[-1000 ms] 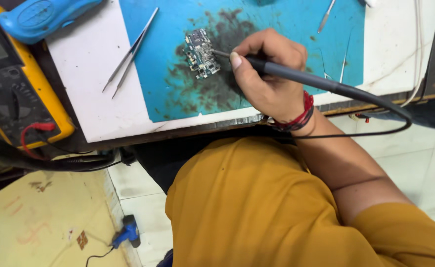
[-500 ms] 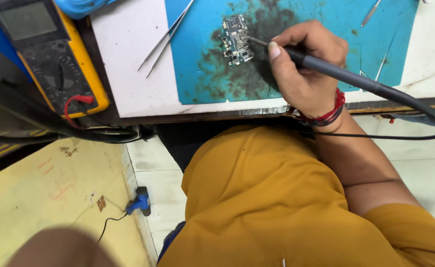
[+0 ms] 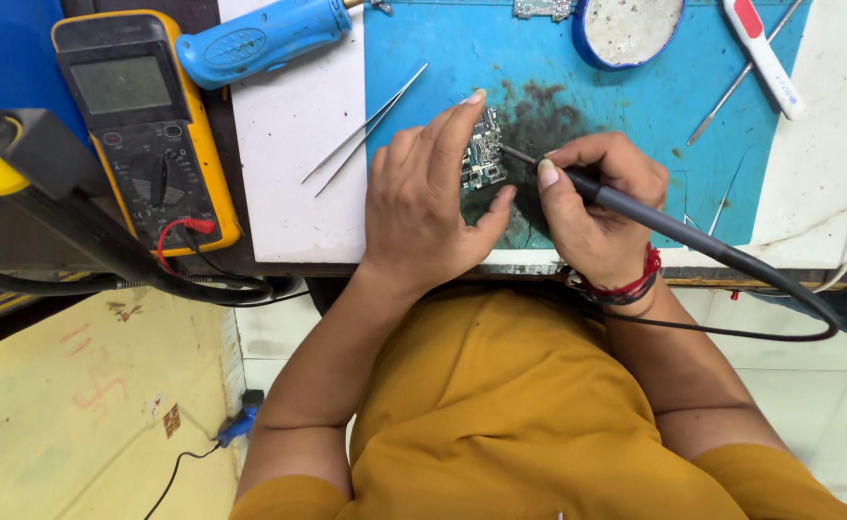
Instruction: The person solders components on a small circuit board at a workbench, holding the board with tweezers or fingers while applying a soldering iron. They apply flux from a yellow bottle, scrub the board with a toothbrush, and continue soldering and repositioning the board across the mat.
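Left hand (image 3: pixel 430 207) now in the picture at centre top, absent from the bench half a second ago and a second ago. Lies palm down on the blue mat (image 3: pixel 443 58), fingers spread and only loosely curled, forefinger stretched along the left edge of the small circuit board (image 3: pixel 484 149) and thumb tucked under its lower right corner. Pins the board rather than lifts it. Board itself sits at upper centre, on the scorched dark patch of the mat, much as before.

Right hand (image 3: pixel 597 207) closed in a pen grip round the black soldering iron (image 3: pixel 635 207), same hold as in both earlier views, tip touching the right edge of the board. Cable trails off to the right edge of the frame.

Likely meaning of the change: board braced against sliding, so finer work with the tip looks possible.

Elsewhere: tweezers (image 3: pixel 365 130) lying untouched left of the left hand, across the white sheet and mat edge; yellow multimeter (image 3: pixel 144 125) at upper left; blue tool (image 3: pixel 260 39) at top; round tin (image 3: pixel 628 29) at top right.
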